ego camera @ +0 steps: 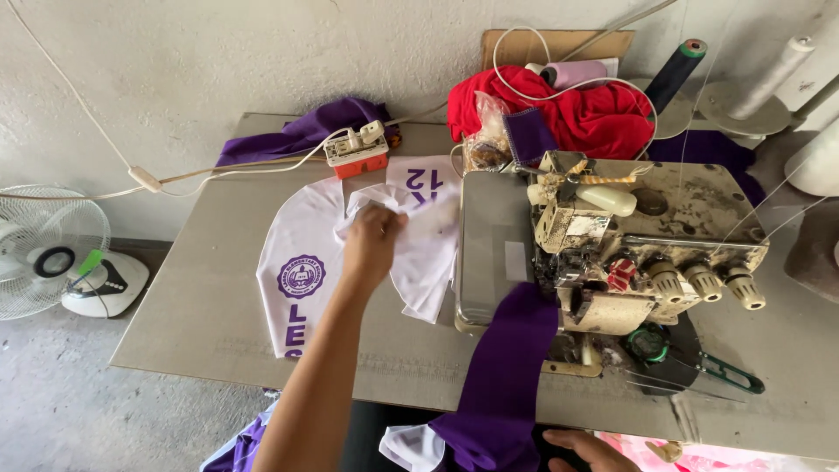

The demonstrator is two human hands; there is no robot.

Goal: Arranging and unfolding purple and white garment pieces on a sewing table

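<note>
Nearest cam: right hand [587,447] at bottom edge, only partly in frame, fingers lying flat by the lower end of the purple fabric strip [507,380]; whether it grips the strip — cannot tell. Strip hangs from the overlock sewing machine [612,245], draped over table front, joined at bottom to a bit of white cloth [411,447].

Left hand [371,240] w/ arm reaching up across the table [218,332]; fingers closed, bunching the white fabric pieces [306,262] just left of machine. White pcs lie flat on tabletop, w/ purple round emblem and purple lettering; one pc nearer the wall carries purple numerals.

Machine: worn, cream-coloured, stained; tension knobs along front right. Green-handled scissors [725,374] on table by machine's front right corner.

Behind machine: red cloth heap [594,114], w/ small purple piece resting on it and a clear plastic bag beside. Thread cones [677,70] on stands at rear right, threads running down to machine.

Rear left of table: purple cloth [306,131] bunched against wall; white-orange power strip [357,150] touching it, cable running off left along wall.

Floor, left of table: white electric fan [48,258], well apart from work.
</note>
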